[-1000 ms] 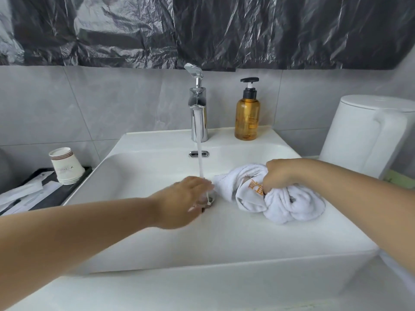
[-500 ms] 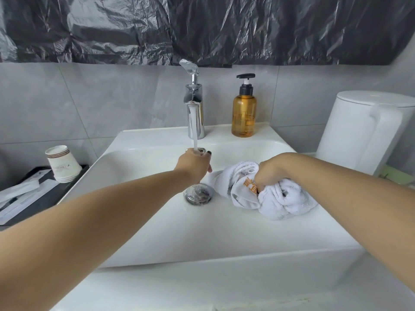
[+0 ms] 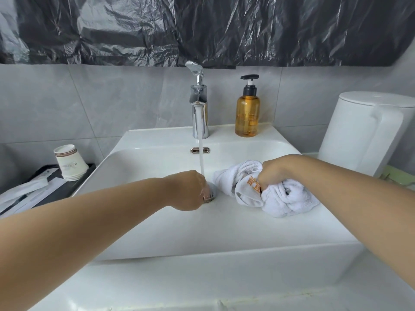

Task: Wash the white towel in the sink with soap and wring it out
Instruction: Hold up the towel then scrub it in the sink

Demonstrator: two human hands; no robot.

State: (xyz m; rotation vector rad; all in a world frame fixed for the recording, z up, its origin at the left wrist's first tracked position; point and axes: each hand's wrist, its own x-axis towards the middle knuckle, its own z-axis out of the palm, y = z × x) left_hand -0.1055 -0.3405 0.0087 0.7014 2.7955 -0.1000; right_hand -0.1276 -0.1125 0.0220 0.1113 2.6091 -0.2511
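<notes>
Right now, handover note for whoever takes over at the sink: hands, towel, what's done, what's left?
Left hand: down at the drain stopper in the basin, under the running stream from the tap; its fingers are hidden, so the grasp is unclear.
Right hand: grips the bunched white towel, which lies in the sink to the right of the drain.
Soap bottle: upright on the ledge, right of the tap, untouched.
Done: water on, towel in the basin.
Left: soap the towel, wash it, wring it out.
</notes>
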